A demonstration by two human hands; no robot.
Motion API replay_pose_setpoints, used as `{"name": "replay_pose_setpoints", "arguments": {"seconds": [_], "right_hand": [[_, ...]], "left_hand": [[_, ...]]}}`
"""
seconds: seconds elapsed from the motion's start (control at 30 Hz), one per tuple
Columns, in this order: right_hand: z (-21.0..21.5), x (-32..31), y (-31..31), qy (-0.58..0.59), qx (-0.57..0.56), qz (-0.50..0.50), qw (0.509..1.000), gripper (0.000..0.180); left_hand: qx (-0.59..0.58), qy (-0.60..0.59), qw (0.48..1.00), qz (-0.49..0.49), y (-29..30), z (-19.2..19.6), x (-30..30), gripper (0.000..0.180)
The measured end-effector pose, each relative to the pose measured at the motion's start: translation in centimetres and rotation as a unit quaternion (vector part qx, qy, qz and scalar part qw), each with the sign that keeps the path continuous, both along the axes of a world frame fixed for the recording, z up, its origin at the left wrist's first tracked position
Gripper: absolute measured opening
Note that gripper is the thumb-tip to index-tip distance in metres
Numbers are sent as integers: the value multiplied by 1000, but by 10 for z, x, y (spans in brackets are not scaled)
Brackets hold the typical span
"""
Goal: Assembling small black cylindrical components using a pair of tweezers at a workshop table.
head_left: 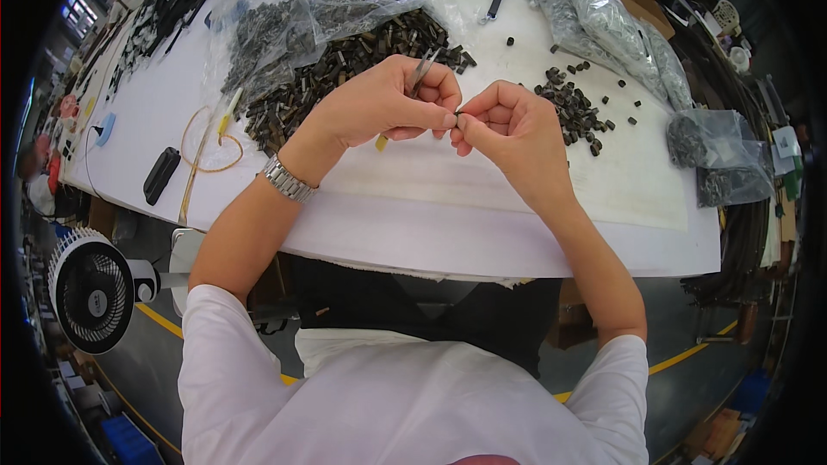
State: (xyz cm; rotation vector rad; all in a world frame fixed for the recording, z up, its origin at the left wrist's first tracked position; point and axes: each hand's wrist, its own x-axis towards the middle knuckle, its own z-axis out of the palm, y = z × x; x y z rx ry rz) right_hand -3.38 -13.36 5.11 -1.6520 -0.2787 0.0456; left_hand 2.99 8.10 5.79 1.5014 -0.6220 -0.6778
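Above the front half of the table, my left hand (379,103) and my right hand (519,131) meet fingertip to fingertip. Both pinch a tiny dark piece (459,114), mostly hidden by the fingers. A pair of small metal snips (420,71) is tucked in my left hand, its two narrow blades pointing up; a yellow bit shows below that hand, perhaps its handle. Behind my left hand lies a large heap of short dark brown tube-like pieces (345,60). Right of my right hand is a smaller heap of short black pieces (572,103).
Clear plastic bags (293,9) partly cover the big heap; more filled bags (603,21) lie far right. A black case (162,176), a yellow cord loop (212,139) and a yellow-handled tool (229,114) are on the left. A fan (93,291) stands beside the table (482,232).
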Motion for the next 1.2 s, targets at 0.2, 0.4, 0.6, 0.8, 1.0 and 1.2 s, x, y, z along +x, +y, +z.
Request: {"name": "replay_pose_setpoints", "arguments": {"seconds": [0.2, 0.4, 0.6, 0.8, 1.0, 1.2], "right_hand": [[-8, 0, 3, 24, -12, 18, 999, 9], [-24, 8, 19, -113, -95, -38, 988, 9], [-34, 30, 18, -59, 5, -79, 995, 9], [-39, 30, 13, -50, 45, -89, 994, 11], [-30, 22, 12, -38, 37, -52, 997, 13], [-27, 16, 10, -41, 33, -3, 999, 15]], "left_hand": [[78, -71, 993, 56, -5, 2, -8, 11], [129, -352, 901, 217, -18, -13, -22, 17], [95, -347, 901, 244, -20, -13, -17, 15], [93, -361, 898, 236, -19, -15, -15, 10], [128, -347, 902, 223, -14, -8, -15, 15], [112, -316, 921, 197, -9, -9, -5, 14]]}}
